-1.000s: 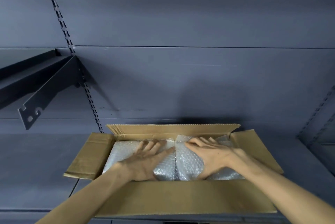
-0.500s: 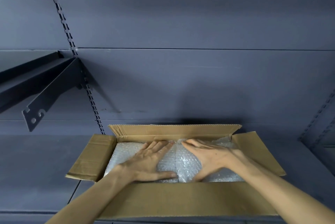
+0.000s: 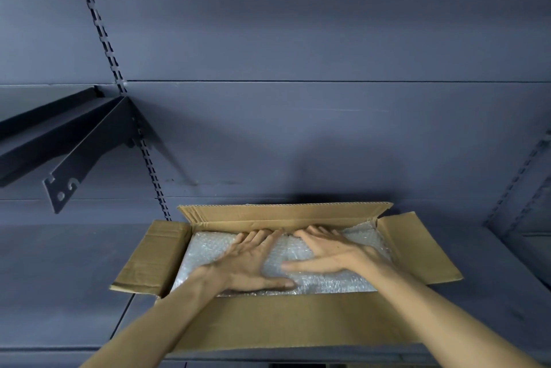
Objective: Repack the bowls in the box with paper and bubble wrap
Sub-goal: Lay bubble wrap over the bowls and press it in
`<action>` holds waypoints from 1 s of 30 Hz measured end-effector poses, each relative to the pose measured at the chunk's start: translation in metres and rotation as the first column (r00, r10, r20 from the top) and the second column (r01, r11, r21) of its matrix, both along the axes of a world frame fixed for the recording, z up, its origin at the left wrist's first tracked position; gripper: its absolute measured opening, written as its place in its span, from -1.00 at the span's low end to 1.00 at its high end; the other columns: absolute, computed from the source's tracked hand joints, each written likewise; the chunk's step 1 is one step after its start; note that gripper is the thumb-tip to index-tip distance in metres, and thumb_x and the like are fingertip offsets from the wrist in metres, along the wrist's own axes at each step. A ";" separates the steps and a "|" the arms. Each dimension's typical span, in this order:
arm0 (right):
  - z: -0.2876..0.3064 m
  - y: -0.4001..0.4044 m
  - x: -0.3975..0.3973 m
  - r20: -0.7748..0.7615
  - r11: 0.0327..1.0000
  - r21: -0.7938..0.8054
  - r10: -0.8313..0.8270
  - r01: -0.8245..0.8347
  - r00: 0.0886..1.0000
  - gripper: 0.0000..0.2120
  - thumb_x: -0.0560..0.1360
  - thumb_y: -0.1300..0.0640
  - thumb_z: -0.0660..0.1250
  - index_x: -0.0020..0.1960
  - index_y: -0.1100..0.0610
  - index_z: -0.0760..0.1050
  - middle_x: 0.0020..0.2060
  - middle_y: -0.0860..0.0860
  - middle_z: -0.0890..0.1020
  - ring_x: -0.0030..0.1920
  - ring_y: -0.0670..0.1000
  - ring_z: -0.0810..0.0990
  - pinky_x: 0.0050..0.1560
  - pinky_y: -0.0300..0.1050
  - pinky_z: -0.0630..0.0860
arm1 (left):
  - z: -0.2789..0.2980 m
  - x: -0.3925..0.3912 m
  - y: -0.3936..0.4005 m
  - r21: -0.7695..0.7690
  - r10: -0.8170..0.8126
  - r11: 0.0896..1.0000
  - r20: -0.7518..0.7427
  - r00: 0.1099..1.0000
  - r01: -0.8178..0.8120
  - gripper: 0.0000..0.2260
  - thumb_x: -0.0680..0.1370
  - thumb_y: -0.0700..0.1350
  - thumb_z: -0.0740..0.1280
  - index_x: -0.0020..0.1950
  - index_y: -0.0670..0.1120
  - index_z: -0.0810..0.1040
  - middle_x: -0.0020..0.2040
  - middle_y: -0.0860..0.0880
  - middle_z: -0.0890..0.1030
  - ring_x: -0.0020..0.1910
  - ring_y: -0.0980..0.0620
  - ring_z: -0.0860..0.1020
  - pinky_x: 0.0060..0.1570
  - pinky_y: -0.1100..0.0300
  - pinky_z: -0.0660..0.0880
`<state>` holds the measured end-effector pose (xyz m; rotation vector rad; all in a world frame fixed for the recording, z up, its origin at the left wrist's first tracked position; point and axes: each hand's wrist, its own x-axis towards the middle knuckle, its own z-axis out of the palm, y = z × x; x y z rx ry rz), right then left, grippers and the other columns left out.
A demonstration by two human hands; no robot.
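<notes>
Head cam: both hands are lying flat with fingers spread, left hand (image 3: 247, 263) and right hand (image 3: 331, 254) pressing the bubble wrap (image 3: 337, 285) down inside the open box (image 3: 286, 323) sitting at the shelf's (image 3: 59, 278) front edge. No bowls are showing, so I'm guessing they're buried underneath. Looks like the final padding step; next up is probably folding the flaps shut.

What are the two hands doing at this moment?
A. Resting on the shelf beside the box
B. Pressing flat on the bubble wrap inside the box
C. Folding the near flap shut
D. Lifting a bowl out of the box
B: the left hand and right hand lie side by side with straight fingers on the bubble wrap inside the open box; all flaps are still open and no bowl shows.
</notes>
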<state>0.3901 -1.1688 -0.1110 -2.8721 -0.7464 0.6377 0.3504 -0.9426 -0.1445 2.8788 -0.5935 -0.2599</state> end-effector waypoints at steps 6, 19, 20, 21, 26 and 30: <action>-0.008 0.025 -0.011 0.155 0.980 0.058 -0.196 0.189 0.968 -0.31 0.63 -0.35 -0.18 0.44 0.08 0.39 0.48 0.04 0.40 0.50 0.10 0.30 0.51 0.24 0.11 | 0.010 0.007 -0.018 -0.005 0.088 0.996 0.108 0.990 -0.088 -0.33 0.53 0.48 -0.06 0.37 0.03 0.36 0.34 -0.01 0.46 0.35 -0.04 0.42 0.40 -0.14 0.27; -0.002 -0.093 -0.011 0.503 0.974 0.092 -0.224 0.206 0.835 -0.73 0.64 0.18 0.10 0.23 0.12 0.51 0.14 0.00 0.51 0.19 0.02 0.49 0.17 -0.07 0.45 | 0.023 -0.004 -0.063 0.010 -0.121 0.993 0.111 0.986 0.121 -0.14 0.46 0.56 0.03 0.60 0.05 0.13 0.55 -0.09 0.22 0.53 -0.10 0.16 0.55 -0.07 0.09; -0.004 -0.094 -0.012 0.485 0.977 0.090 -0.214 0.195 0.848 -0.72 0.66 0.17 0.08 0.26 0.15 0.50 0.19 0.02 0.52 0.21 0.03 0.50 0.20 -0.07 0.45 | 0.021 -0.002 -0.071 0.037 -0.149 0.989 0.084 0.985 0.146 -0.11 0.43 0.57 0.06 0.63 0.11 0.02 0.59 -0.06 0.14 0.56 -0.09 0.10 0.57 -0.08 0.02; -0.006 -0.093 -0.013 0.468 0.981 0.081 -0.196 0.179 0.862 -0.70 0.68 0.16 0.06 0.29 0.18 0.49 0.23 0.06 0.53 0.24 0.05 0.51 0.24 -0.07 0.46 | 0.019 0.000 -0.077 0.059 -0.174 0.984 0.075 0.982 0.170 -0.11 0.43 0.56 0.10 0.63 0.16 -0.08 0.61 -0.03 0.09 0.57 -0.07 0.06 0.57 -0.08 -0.02; -0.001 -0.079 -0.006 0.355 0.975 0.013 -0.210 0.220 0.911 -0.53 0.72 -0.01 -0.06 0.31 0.24 0.49 0.28 0.21 0.57 0.23 0.18 0.58 0.28 0.09 0.47 | 0.015 0.014 -0.090 0.122 -0.170 0.978 -0.024 0.985 0.172 -0.03 0.41 0.50 0.24 0.60 0.22 -0.26 0.63 0.01 0.00 0.60 -0.09 -0.02 0.58 -0.09 -0.08; -0.003 -0.070 0.007 0.292 0.972 -0.039 -0.210 0.231 0.933 -0.53 0.72 -0.03 -0.08 0.31 0.20 0.49 0.25 0.19 0.60 0.26 0.17 0.57 0.30 0.06 0.44 | 0.011 0.017 -0.095 0.167 -0.175 0.970 -0.021 0.984 0.176 -0.02 0.40 0.51 0.24 0.58 0.23 -0.30 0.56 -0.05 0.12 0.55 -0.16 0.06 0.57 -0.12 -0.05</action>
